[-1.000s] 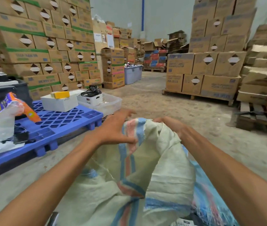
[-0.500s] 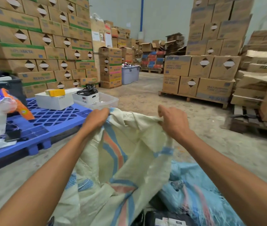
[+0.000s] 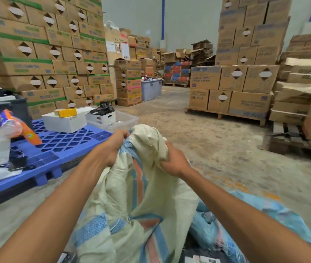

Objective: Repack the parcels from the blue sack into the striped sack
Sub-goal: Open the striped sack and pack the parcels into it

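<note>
The striped sack (image 3: 132, 198), cream woven cloth with blue and orange bands, hangs bunched in front of me. My left hand (image 3: 113, 147) grips its top edge on the left. My right hand (image 3: 173, 160) is closed on a gathered fold of the same edge on the right, close to the left hand. The blue sack (image 3: 226, 232) lies crumpled on the floor at the lower right, partly behind the striped sack. A dark parcel (image 3: 204, 258) with a white label shows at the bottom edge beside it.
A blue plastic pallet (image 3: 60, 147) stands on the left with white boxes (image 3: 63, 122), a clear tub (image 3: 120, 120) and an orange and white bag (image 3: 1, 137). Stacked cartons wall in the left side (image 3: 42, 59) and the right (image 3: 245, 80). Bare concrete floor (image 3: 207, 141) stretches ahead.
My hands have come closer together and gathered the striped sack's top edge into a bunch. Earlier they held the edge spread wider.
</note>
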{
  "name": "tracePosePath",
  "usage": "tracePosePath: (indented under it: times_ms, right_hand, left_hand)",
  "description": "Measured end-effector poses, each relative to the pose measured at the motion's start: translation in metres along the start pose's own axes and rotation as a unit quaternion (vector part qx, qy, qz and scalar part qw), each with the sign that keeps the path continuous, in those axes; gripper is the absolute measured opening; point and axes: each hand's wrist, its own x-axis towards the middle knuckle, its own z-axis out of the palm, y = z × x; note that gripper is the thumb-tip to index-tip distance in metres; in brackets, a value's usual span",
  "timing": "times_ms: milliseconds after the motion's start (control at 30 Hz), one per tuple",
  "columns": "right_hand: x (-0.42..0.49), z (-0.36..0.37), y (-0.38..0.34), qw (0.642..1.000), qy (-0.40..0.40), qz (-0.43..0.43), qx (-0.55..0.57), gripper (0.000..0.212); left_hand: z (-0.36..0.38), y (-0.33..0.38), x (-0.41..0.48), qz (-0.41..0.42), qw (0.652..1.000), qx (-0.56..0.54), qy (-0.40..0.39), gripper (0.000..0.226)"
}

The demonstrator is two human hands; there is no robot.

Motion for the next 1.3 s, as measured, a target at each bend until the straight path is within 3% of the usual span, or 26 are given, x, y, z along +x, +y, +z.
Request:
tracePosePath:
  times_ms: [33, 67, 133, 167, 200, 267, 300, 400, 467, 533, 567, 600, 633, 667, 733, 800, 833, 900, 933, 1000, 1033, 1067, 1167, 1300]
  right_hand:
    - [0.003, 0.002, 0.002, 0.998, 0.067, -0.007, -0.013, 0.047]
    - [0.003, 0.001, 0.001, 0.993, 0.116, -0.009, -0.017, 0.029]
    - [0.008, -0.013, 0.005, 0.992, 0.115, 0.042, 0.002, 0.020]
    - [0.009, -0.026, 0.007, 0.993, 0.073, 0.084, 0.049, 0.021]
    - [0.006, -0.042, 0.005, 0.984, 0.014, 0.129, 0.120, 0.025]
    - [-0.009, -0.068, 0.000, 0.938, -0.119, 0.208, 0.249, 0.036]
    - [-0.018, -0.079, -0.005, 0.913, -0.164, 0.208, 0.310, 0.046]
    - [-0.029, -0.093, -0.015, 0.876, -0.204, 0.192, 0.393, 0.068]
    - [-0.026, -0.088, -0.013, 0.851, -0.203, 0.217, 0.433, 0.063]
    - [-0.017, -0.081, -0.007, 0.844, -0.192, 0.244, 0.438, 0.039]
    - [-0.011, -0.078, -0.005, 0.841, -0.187, 0.249, 0.442, 0.022]
    - [-0.007, -0.076, -0.005, 0.843, -0.193, 0.245, 0.439, 0.011]
    - [-0.001, -0.074, -0.003, 0.843, -0.203, 0.234, 0.440, 0.015]
    - [0.004, -0.072, 0.000, 0.848, -0.211, 0.225, 0.431, 0.018]
    - [0.004, -0.071, 0.000, 0.881, -0.214, 0.185, 0.380, 0.022]
    - [-0.003, -0.070, -0.004, 0.934, -0.195, 0.116, 0.276, 0.043]
    - [-0.003, -0.068, -0.003, 0.958, -0.183, 0.074, 0.208, 0.061]
    - [-0.010, -0.059, -0.002, 0.994, -0.084, -0.060, -0.035, 0.086]
    - [-0.012, -0.050, 0.000, 0.968, 0.008, -0.153, -0.196, 0.081]
    - [-0.014, -0.039, 0.004, 0.864, 0.167, -0.268, -0.394, 0.058]
    - [-0.015, -0.035, 0.004, 0.844, 0.195, -0.270, -0.420, 0.051]
    - [-0.015, -0.032, 0.003, 0.855, 0.187, -0.238, -0.422, 0.046]
    - [-0.016, -0.022, 0.002, 0.932, 0.128, -0.067, -0.333, 0.045]
    - [-0.011, -0.010, 0.000, 0.982, 0.078, 0.052, -0.167, 0.113]
  left_hand:
    - [-0.003, -0.001, 0.001, 0.000, 1.000, 0.011, 0.005, 0.026]
    - [-0.007, -0.002, 0.003, 0.000, 1.000, 0.024, 0.012, 0.025]
    - [-0.020, -0.005, 0.008, 0.020, 0.994, 0.086, 0.059, 0.018]
    - [-0.029, -0.009, 0.012, 0.047, 0.979, 0.169, 0.105, 0.018]
    - [-0.040, -0.015, 0.016, 0.084, 0.942, 0.281, 0.165, 0.023]
    - [-0.053, -0.026, 0.026, 0.145, 0.844, 0.447, 0.257, 0.041]
    - [-0.053, -0.030, 0.026, 0.162, 0.822, 0.475, 0.268, 0.045]
    - [-0.050, -0.037, 0.027, 0.257, 0.800, 0.490, 0.233, 0.036]
    - [-0.044, -0.038, 0.019, 0.406, 0.789, 0.443, 0.132, 0.055]
    - [-0.028, -0.041, 0.013, 0.516, 0.714, 0.470, 0.056, 0.074]
    - [-0.018, -0.041, 0.012, 0.526, 0.673, 0.519, 0.040, 0.075]
    - [-0.008, -0.044, 0.015, 0.527, 0.634, 0.565, 0.038, 0.061]
    - [0.004, -0.047, 0.014, 0.511, 0.630, 0.583, 0.040, 0.035]
    - [0.011, -0.050, 0.019, 0.489, 0.649, 0.581, 0.039, 0.009]
    - [0.017, -0.052, 0.027, 0.447, 0.710, 0.538, 0.082, 0.021]
    - [0.016, -0.046, 0.031, 0.363, 0.771, 0.503, 0.148, 0.028]
    - [0.016, -0.041, 0.032, 0.314, 0.794, 0.488, 0.181, 0.027]
    - [0.014, -0.030, 0.037, 0.236, 0.836, 0.443, 0.222, 0.017]
    - [0.013, -0.025, 0.041, 0.203, 0.858, 0.412, 0.229, 0.023]
    - [0.012, -0.018, 0.042, 0.171, 0.901, 0.321, 0.236, 0.037]
    - [0.010, -0.015, 0.040, 0.160, 0.917, 0.278, 0.236, 0.038]
    - [0.008, -0.013, 0.042, 0.148, 0.932, 0.239, 0.230, 0.040]
    - [0.005, -0.011, 0.033, 0.125, 0.960, 0.168, 0.184, 0.040]
    - [0.008, -0.008, 0.006, 0.100, 0.982, 0.150, 0.047, 0.016]
